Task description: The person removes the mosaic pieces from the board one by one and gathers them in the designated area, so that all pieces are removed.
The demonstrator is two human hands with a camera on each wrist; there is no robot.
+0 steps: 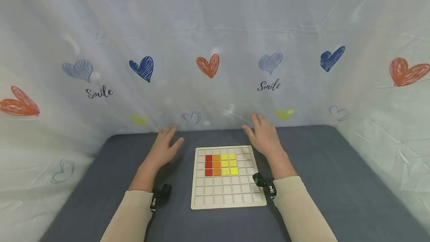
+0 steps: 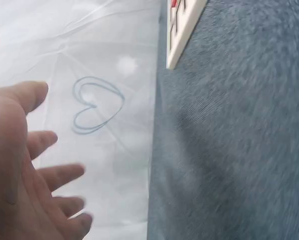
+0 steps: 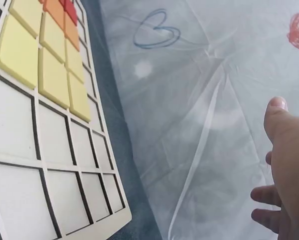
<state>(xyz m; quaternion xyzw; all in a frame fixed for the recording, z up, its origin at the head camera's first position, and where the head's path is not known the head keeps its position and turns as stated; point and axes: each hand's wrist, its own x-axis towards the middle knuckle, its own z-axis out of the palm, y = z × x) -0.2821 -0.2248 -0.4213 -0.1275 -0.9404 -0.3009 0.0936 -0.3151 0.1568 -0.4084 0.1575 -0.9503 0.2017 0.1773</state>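
A pale square grid board (image 1: 208,200) lies on the dark cloth between the two hands. Red tiles (image 1: 209,165), orange tiles (image 1: 216,164) and yellow tiles (image 1: 230,164) fill a block of its cells, one red column, one orange and two yellow. My left hand (image 1: 163,149) is held out to the left of the board, thumb apart and fingers extended, holding nothing. To the right of the board's far corner, my right hand (image 1: 264,135) reaches forward with its fingers extended and nothing in it. In the right wrist view the yellow tiles (image 3: 53,77) sit inside their cells.
Dark grey cloth (image 1: 322,182) covers the table. A pale curtain (image 1: 235,22) printed with hearts and the word Smile hangs behind it and along both sides. Small black cameras are strapped to the left wrist (image 1: 163,191) and right wrist (image 1: 263,182).
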